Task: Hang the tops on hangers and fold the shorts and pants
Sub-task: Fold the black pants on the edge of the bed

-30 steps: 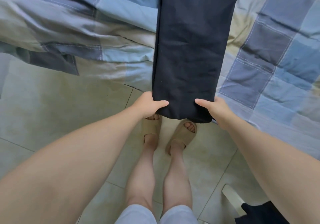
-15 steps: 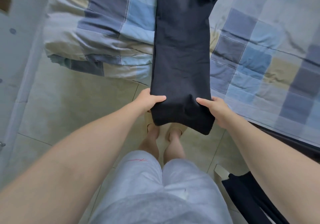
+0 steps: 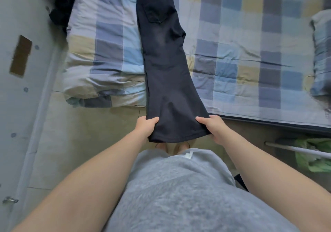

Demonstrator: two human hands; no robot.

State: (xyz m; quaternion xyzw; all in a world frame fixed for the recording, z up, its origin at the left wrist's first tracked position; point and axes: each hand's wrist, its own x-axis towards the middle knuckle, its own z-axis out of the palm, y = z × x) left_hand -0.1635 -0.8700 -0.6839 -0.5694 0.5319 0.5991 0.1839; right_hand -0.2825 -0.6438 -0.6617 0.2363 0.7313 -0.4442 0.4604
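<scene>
A pair of dark navy pants (image 3: 164,66) lies lengthwise on the checked bed, folded leg on leg, waist at the far end with a back pocket showing. The hem end hangs off the bed's near edge over the floor. My left hand (image 3: 145,127) grips the hem's left corner, thumb on top. My right hand (image 3: 213,127) grips the right corner the same way. Both arms are stretched forward and the cloth is held taut between them.
The bed (image 3: 250,61) with its blue, grey and beige checked quilt fills the upper frame. A pillow (image 3: 322,52) lies at the right edge. A white wall or door (image 3: 23,88) stands at left. A dark garment (image 3: 60,7) sits at the upper left. A green cloth on a white rail (image 3: 313,153) is at right.
The view has tilted up, so the whole length of the pants now shows. Both hands keep their hold on the hem, and the pants lie straighter on the bed.
</scene>
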